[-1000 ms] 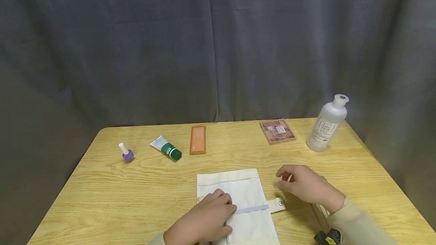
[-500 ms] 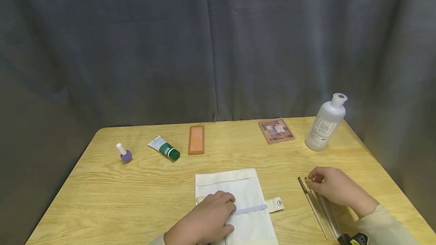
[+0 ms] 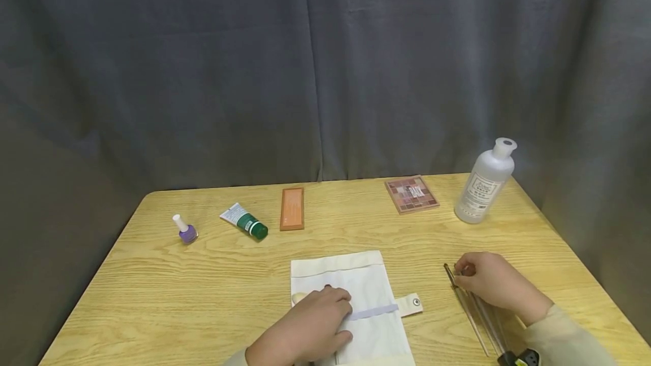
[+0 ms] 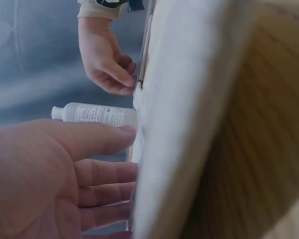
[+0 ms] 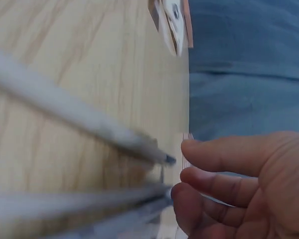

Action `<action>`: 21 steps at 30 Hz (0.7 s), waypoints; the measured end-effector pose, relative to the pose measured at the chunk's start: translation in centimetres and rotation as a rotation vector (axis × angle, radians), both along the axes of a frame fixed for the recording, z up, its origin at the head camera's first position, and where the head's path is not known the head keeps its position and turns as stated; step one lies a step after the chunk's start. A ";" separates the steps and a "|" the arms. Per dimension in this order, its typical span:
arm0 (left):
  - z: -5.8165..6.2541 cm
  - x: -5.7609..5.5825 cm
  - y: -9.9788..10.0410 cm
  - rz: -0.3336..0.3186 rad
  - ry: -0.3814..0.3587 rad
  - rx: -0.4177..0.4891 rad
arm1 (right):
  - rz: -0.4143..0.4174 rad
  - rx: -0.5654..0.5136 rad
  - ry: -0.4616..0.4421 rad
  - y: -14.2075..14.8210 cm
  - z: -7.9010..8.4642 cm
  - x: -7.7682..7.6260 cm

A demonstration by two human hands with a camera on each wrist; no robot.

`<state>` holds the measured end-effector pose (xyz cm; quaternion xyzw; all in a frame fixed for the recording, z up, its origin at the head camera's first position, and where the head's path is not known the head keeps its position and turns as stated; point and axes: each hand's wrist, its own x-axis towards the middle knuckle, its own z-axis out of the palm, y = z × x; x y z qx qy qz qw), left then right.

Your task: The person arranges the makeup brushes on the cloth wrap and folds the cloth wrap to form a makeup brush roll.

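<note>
My left hand (image 3: 312,321) rests on a white fabric pouch (image 3: 368,281) lying flat, which has a lilac band and a snap strap (image 3: 409,305). A small rounded cream end (image 3: 298,297) shows beside its fingers; what lies beneath the palm is hidden. In the left wrist view its fingers extend toward the cloth. At the right, several thin brushes (image 3: 470,321) with dark tips lie side by side on the table. My right hand (image 3: 493,284) is at their tips. In the right wrist view its thumb (image 5: 214,152) and bent fingers stand apart, close to the brush tips (image 5: 169,159).
Along the back of the wooden table (image 3: 218,298) are purple nail polish (image 3: 188,233), a green and white tube (image 3: 246,221), an orange flat case (image 3: 292,209), a checkered palette (image 3: 412,194) and a translucent bottle (image 3: 480,191). A dark curtain (image 3: 229,72) hangs behind.
My right hand has moved right from beside the snap strap to the brush tips, then shifted slightly left. My left hand has stayed on the pouch.
</note>
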<state>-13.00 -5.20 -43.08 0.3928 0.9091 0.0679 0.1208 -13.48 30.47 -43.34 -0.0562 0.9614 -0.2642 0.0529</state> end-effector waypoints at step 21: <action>-0.2 0.0 -0.4 0.023 -0.058 0.015 | -0.028 0.036 -0.066 -4.7 -0.3 -1.6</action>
